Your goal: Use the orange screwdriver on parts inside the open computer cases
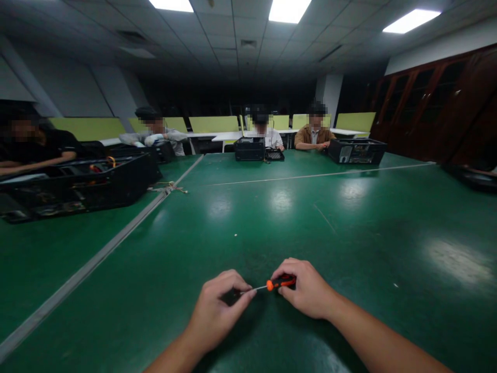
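A screwdriver (282, 282) with an orange and black handle is held between my two hands, low over the green table (248, 223). My right hand (306, 287) is closed around its handle. Thumb and fingers of my left hand (219, 300) pinch the thin metal shaft near its far end, so the tip is hidden. The shaft points left, toward my left hand.
Open black computer cases stand at the left (89, 189), far centre (249, 150) and far right (359, 151), with people seated behind them. A grey seam strip (112, 243) crosses the table, with loose cables (173, 187) on it.
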A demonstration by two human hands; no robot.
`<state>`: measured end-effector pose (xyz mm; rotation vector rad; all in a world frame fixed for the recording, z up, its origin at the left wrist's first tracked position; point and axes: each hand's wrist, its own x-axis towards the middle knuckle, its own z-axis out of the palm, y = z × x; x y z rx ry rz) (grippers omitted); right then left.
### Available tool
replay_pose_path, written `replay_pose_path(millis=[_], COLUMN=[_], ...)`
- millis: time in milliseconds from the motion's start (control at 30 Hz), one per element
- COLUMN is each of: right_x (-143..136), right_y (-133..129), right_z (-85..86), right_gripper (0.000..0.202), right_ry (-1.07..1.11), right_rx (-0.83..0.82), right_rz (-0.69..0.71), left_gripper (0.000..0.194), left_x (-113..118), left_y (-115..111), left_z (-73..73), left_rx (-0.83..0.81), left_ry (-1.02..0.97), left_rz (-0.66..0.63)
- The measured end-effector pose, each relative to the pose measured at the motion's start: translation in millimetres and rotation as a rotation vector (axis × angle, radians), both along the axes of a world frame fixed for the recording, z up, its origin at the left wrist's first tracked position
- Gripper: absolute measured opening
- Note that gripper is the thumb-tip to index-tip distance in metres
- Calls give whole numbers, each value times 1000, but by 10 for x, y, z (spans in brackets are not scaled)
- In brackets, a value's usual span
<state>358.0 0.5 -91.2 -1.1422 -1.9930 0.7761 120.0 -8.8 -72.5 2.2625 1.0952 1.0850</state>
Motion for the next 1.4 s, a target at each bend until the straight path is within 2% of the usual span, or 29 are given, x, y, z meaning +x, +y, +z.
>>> replay_pose_path(millis=[633, 933, 1300, 1400], right_x=[-16, -24, -16, -31], right_y=[0, -20, -31, -54], right_z=[16, 10, 36, 62], right_gripper=[28, 27, 25, 21], right_ry=[0, -6, 2, 10], right_rx=[14, -11, -23, -28], right_rz=[17, 7, 26, 35], left_gripper=[14, 19, 15, 17], left_x=[13, 15, 28, 20], left_y=[-7, 9, -43, -44], left_z=[-3, 22, 30, 38], left_rx=[9, -59, -6, 5], left_ry=[-11, 23, -11, -26], left_rz=[9, 63, 26, 51])
